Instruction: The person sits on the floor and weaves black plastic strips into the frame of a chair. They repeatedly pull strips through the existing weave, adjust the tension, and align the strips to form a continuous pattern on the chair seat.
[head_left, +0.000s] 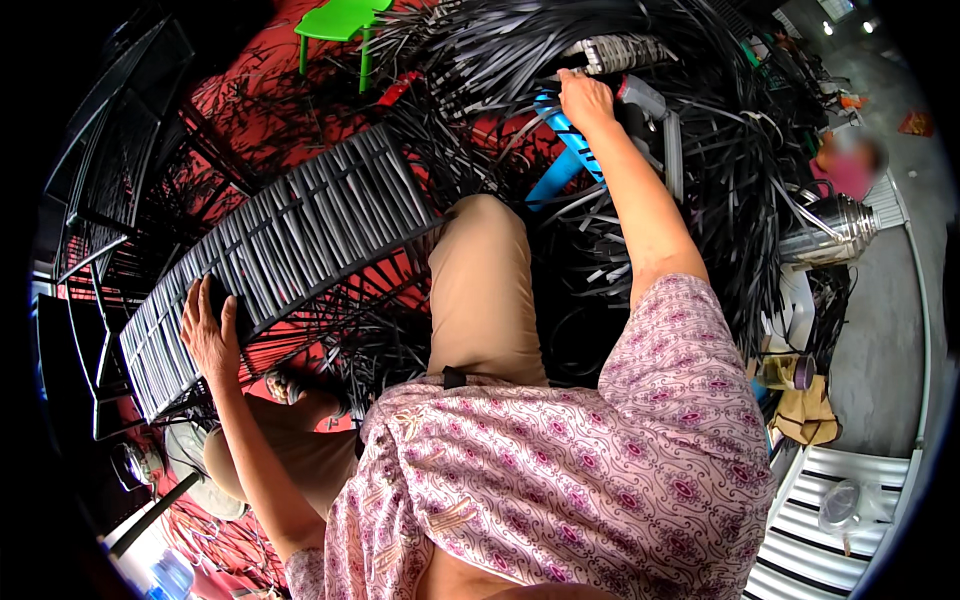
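Note:
A long panel point(300, 222) of dark flat strips woven over a frame slants from beside my knee to the lower left. My left hand point(210, 335) rests on its lower part, fingers extended and apart. At the upper right, my right hand point(587, 100) reaches over a blue plastic stool point(560, 172) among loose black strips point(500, 60). Its fingers are curled together; what they hold, if anything, is hidden. Right beside that hand sits a grey power tool point(642, 97), perhaps a staple gun. Just beyond lies a pale ribbed bundle point(628, 53).
A green stool point(340, 20) stands on the red floor point(275, 95) at the far side. Black metal frames point(110, 215) rise at the left. To the right are a shiny metal flask point(840, 228), a brown paper bag point(808, 415), a slatted white bench point(820, 520) and a blurred person point(848, 165).

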